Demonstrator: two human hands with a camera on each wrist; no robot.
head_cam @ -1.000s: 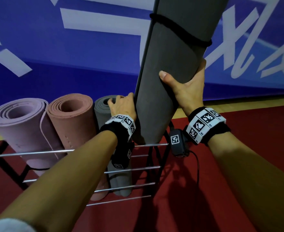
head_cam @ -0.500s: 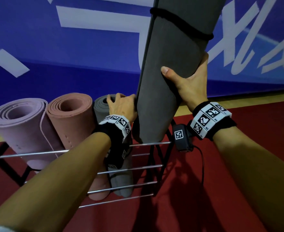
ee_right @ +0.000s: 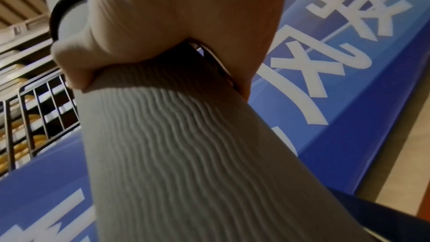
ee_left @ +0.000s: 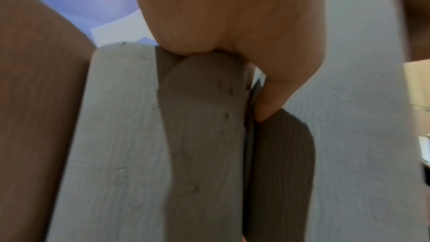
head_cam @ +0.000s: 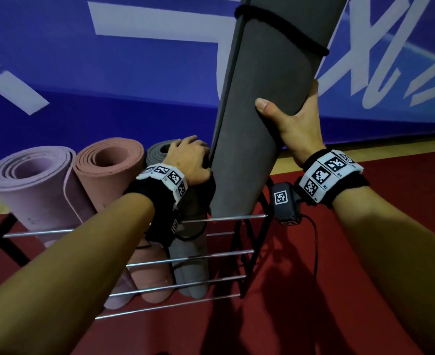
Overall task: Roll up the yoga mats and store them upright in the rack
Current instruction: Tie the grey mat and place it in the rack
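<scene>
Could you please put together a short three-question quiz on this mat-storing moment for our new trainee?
1. True or false: the black strap is looped round the dark grey mat.
2. Which hand has its grip round the dark grey mat? A) left hand B) right hand
3. Fill in: counting from the left, the rolled mats already standing in the rack are lilac, pink and ____.

Key
1. True.
2. B; the left hand rests on top of the stored grey mat beside it.
3. Grey.
</scene>
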